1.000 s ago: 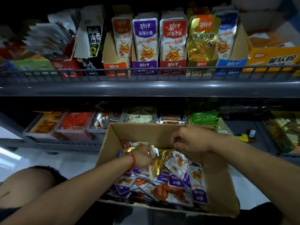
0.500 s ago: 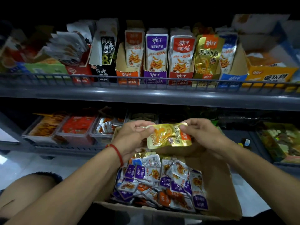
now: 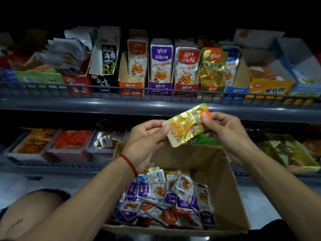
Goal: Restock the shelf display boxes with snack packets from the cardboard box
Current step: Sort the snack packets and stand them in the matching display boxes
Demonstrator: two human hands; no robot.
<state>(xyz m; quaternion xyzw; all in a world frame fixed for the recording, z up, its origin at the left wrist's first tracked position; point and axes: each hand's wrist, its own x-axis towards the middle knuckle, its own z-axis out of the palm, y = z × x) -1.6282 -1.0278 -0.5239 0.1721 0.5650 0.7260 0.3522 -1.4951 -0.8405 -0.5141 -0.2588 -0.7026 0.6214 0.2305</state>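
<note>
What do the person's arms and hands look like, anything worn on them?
Both forearms are bare, with no sleeves in view. The left hand has a thin red cord bracelet around its wrist. The right hand shows no bracelet, watch or glove. No rings can be made out on either hand in this dim light.

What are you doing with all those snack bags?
A person is filling up shop shelves. Both hands, the left hand and the right hand, hold one gold packet above a cardboard box full of mixed packets. On the upper shelf stands a matching gold display box, probably where it goes next.
</note>
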